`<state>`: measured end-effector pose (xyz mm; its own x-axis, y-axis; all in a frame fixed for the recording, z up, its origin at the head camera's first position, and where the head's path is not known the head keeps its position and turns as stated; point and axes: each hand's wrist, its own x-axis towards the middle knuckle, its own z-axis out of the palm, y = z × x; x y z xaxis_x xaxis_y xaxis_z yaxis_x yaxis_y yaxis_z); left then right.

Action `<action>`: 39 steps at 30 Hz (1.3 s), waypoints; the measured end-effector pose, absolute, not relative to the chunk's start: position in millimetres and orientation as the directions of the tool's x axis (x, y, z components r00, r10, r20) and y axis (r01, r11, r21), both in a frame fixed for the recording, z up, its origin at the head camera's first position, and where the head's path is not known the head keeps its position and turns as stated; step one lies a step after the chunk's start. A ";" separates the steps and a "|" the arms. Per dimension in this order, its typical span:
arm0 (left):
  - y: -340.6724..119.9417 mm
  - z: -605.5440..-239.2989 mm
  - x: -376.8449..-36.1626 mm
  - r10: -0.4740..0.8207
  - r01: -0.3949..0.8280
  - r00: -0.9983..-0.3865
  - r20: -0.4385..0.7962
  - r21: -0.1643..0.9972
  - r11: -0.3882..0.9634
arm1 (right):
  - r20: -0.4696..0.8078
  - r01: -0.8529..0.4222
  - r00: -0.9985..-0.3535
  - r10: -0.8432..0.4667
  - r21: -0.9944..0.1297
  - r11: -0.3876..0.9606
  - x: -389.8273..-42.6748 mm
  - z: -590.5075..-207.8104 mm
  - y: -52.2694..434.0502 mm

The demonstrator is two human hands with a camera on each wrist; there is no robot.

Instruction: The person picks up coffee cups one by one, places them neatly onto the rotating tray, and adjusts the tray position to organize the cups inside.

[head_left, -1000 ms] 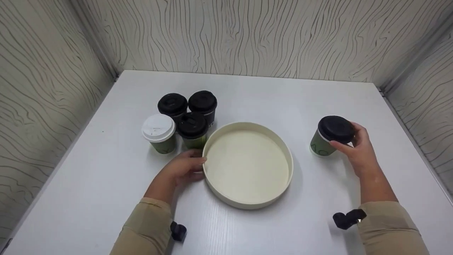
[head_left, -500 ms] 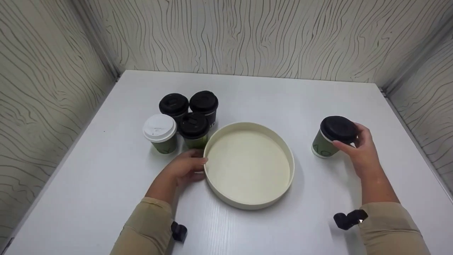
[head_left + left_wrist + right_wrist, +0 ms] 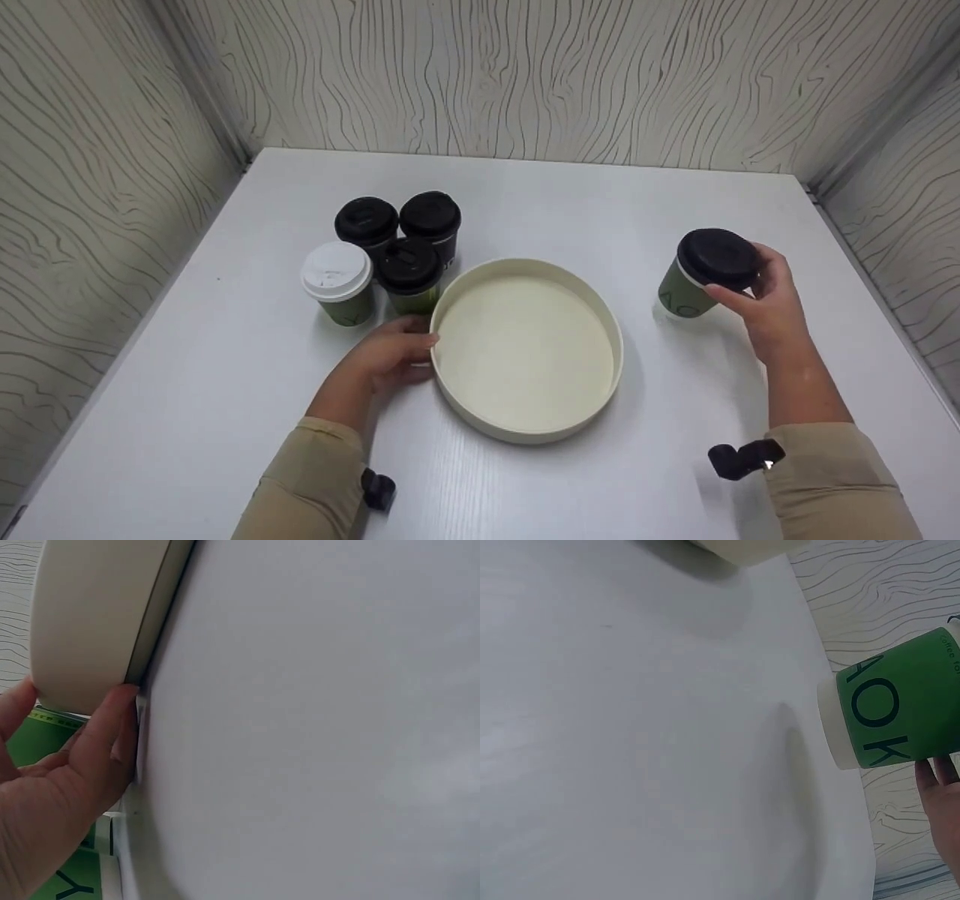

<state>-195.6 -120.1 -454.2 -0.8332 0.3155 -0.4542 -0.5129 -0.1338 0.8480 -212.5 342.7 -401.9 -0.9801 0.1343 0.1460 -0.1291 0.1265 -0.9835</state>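
Observation:
My right hand (image 3: 766, 309) grips a green paper cup (image 3: 684, 294) with a black lid (image 3: 718, 259) from the right side, right of the tray. The cup is tilted and hangs just above the table, its green side (image 3: 900, 701) and white base rim free of the surface in the right wrist view. A round cream tray (image 3: 525, 433) lies empty at the table's middle. My left hand (image 3: 386, 356) rests on the table with its fingers (image 3: 112, 720) touching the tray's outer wall (image 3: 90, 615) on the left.
Left of the tray stands a tight group of lidded cups: one with a white lid (image 3: 336, 270) and three with black lids (image 3: 409, 264), (image 3: 366, 220), (image 3: 430, 214). Patterned walls close in the white table (image 3: 525, 195) on three sides.
My right hand has raised the black-lidded cup off the table and tilted it a little. The left hand and the tray have stayed put.

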 end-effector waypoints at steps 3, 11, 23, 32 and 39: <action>-120.7 -454.5 -195.5 0.316 -0.511 -0.834 -0.452 0.849 -0.134 | 0.172 -0.163 -0.978 0.118 -0.983 0.084 -212.9 -394.9 335.2; -120.6 -452.5 -194.9 0.317 -0.509 -0.834 -0.452 0.852 -0.124 | 0.259 -0.258 -0.965 0.031 -0.966 0.031 -214.1 -380.7 316.7; -119.5 -452.8 -195.1 0.312 -0.509 -0.835 -0.453 0.852 -0.125 | 0.286 -0.286 -0.958 -0.005 -0.958 0.034 -216.7 -368.4 288.8; -120.2 -451.9 -194.1 0.313 -0.519 -0.829 -0.464 0.846 -0.122 | 0.280 -0.281 -0.959 -0.039 -0.959 0.024 -221.0 -361.5 265.5; -120.4 -452.3 -194.4 0.314 -0.513 -0.832 -0.458 0.849 -0.123 | 0.278 -0.279 -0.959 -0.065 -0.960 0.020 -226.8 -358.1 246.0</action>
